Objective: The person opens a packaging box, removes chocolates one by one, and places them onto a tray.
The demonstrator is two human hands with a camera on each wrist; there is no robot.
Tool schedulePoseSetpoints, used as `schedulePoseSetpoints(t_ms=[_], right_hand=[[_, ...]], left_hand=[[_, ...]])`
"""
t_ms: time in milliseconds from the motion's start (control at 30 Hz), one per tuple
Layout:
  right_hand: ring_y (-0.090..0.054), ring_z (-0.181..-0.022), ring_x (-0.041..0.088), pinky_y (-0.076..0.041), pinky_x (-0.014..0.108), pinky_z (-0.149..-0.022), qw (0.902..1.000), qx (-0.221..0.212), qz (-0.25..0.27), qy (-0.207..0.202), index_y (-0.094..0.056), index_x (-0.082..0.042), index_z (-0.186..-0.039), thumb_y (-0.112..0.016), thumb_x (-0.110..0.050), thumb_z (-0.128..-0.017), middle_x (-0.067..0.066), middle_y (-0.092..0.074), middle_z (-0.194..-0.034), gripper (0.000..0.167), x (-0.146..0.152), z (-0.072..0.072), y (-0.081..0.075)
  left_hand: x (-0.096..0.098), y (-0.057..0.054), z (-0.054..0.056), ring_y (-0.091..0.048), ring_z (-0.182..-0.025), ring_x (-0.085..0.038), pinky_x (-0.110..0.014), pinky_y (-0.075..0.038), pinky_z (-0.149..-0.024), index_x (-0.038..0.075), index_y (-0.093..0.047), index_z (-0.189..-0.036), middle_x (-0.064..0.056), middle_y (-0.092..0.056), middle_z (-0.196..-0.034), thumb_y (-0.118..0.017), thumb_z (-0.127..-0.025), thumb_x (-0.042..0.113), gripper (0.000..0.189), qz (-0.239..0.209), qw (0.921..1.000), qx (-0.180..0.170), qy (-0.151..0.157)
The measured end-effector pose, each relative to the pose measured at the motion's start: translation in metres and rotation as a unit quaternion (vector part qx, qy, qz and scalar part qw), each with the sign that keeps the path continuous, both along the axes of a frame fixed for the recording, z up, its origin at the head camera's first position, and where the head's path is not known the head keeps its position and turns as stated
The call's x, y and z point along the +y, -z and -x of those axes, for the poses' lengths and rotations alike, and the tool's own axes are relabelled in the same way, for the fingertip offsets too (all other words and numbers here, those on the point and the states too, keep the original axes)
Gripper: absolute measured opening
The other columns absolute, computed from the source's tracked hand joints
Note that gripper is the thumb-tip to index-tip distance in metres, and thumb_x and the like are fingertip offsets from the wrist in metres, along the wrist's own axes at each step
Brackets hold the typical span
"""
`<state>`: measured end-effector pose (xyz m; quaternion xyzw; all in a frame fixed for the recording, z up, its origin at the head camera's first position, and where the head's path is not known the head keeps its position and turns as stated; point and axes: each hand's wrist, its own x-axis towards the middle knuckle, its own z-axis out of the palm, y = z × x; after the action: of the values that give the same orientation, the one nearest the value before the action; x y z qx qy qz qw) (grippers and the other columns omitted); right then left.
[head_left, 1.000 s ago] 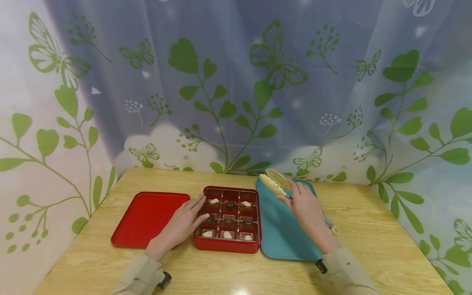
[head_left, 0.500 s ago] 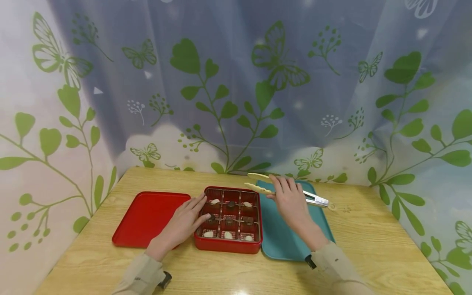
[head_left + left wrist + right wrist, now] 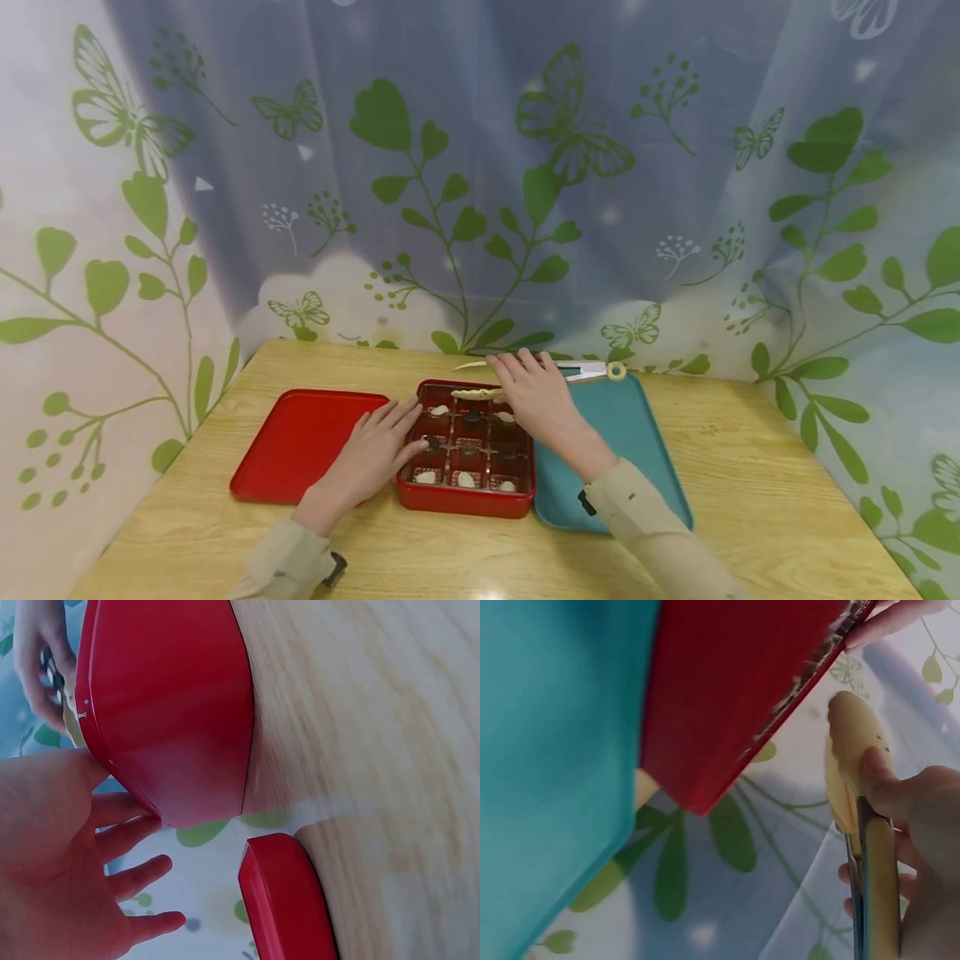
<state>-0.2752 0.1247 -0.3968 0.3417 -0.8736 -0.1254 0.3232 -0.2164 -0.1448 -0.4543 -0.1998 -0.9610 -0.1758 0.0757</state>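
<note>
A red tin box [image 3: 465,502] with a clear divided insert stands mid-table. Small white and dark pieces, chocolate-like in look, lie in several of its compartments. My left hand [image 3: 367,458] rests with extended fingers at the box's left rim; the left wrist view shows these fingers [image 3: 131,836] spread by the box edge. In my right hand [image 3: 536,400] I grip cream-tipped metal tongs [image 3: 592,371] held over the back of the box. Their two tips are apart, with nothing visible between them. In the right wrist view, my thumb presses along one cream arm of the tongs [image 3: 881,877].
To the left lies a flat red lid [image 3: 300,450], inner side up. A teal tray [image 3: 645,467] sits right of the box, close to its side. Behind the wooden table [image 3: 772,483] hangs a patterned curtain [image 3: 480,208].
My right hand has carried the tongs leftward from above the teal tray to over the back of the box, turning them more level. The left hand stays at the rim.
</note>
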Motion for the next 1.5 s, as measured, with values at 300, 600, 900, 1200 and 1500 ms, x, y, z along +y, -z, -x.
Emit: schedulePoseSetpoints(t_ms=[300, 600, 900, 1200, 1500], right_hand=[[-0.059, -0.117, 0.018, -0.047, 0.038, -0.101, 0.9922, 0.031, -0.118, -0.023, -0.065, -0.022, -0.136, -0.078, -0.037, -0.088, -0.005, -0.067, -0.124, 0.052, -0.037, 0.019, -0.014], [-0.056, -0.122, 0.012, -0.040, 0.037, -0.110, 0.9748, -0.003, -0.223, -0.001, -0.067, -0.036, -0.133, -0.072, -0.028, -0.094, -0.015, -0.066, -0.129, 0.040, -0.072, 0.029, -0.031], [-0.049, -0.132, 0.009, -0.031, 0.037, -0.118, 0.9485, -0.043, -0.312, 0.036, -0.069, -0.039, -0.128, -0.069, -0.031, -0.097, -0.018, -0.063, -0.133, 0.032, -0.108, 0.030, -0.024], [-0.050, -0.132, 0.010, -0.033, 0.039, -0.116, 0.9552, -0.056, -0.288, 0.042, -0.070, -0.038, -0.128, -0.071, -0.032, -0.095, -0.017, -0.064, -0.133, 0.033, -0.101, 0.026, -0.025], [-0.054, -0.126, 0.015, -0.042, 0.041, -0.106, 0.9853, 0.006, -0.169, 0.023, -0.064, -0.033, -0.137, -0.072, -0.027, -0.095, -0.012, -0.065, -0.131, 0.044, -0.061, 0.015, -0.028]], left_hand=[[0.002, 0.003, 0.001, -0.036, -0.145, -0.042, -0.066, -0.031, -0.113, 0.002, -0.048, -0.150, -0.014, -0.041, -0.159, -0.060, -0.102, 0.038, 0.062, 0.015, 0.9998, 0.013, -0.008], [0.002, 0.003, 0.002, -0.038, -0.144, -0.042, -0.066, -0.032, -0.112, 0.002, -0.050, -0.149, -0.013, -0.042, -0.158, -0.060, -0.102, 0.036, 0.059, 0.012, 0.9997, 0.018, -0.008], [0.003, 0.000, -0.001, -0.041, -0.142, -0.043, -0.066, -0.034, -0.111, 0.001, -0.052, -0.147, -0.015, -0.045, -0.156, -0.061, -0.102, 0.034, 0.057, 0.015, 0.9995, 0.025, -0.010], [0.005, 0.002, 0.000, -0.040, -0.142, -0.042, -0.066, -0.034, -0.111, 0.002, -0.052, -0.147, -0.013, -0.044, -0.157, -0.060, -0.102, 0.035, 0.056, 0.024, 0.9991, 0.031, -0.015], [0.003, 0.003, -0.001, -0.040, -0.143, -0.042, -0.065, -0.033, -0.112, 0.002, -0.052, -0.148, -0.013, -0.043, -0.157, -0.061, -0.102, 0.034, 0.056, 0.021, 0.9992, 0.028, -0.018]])
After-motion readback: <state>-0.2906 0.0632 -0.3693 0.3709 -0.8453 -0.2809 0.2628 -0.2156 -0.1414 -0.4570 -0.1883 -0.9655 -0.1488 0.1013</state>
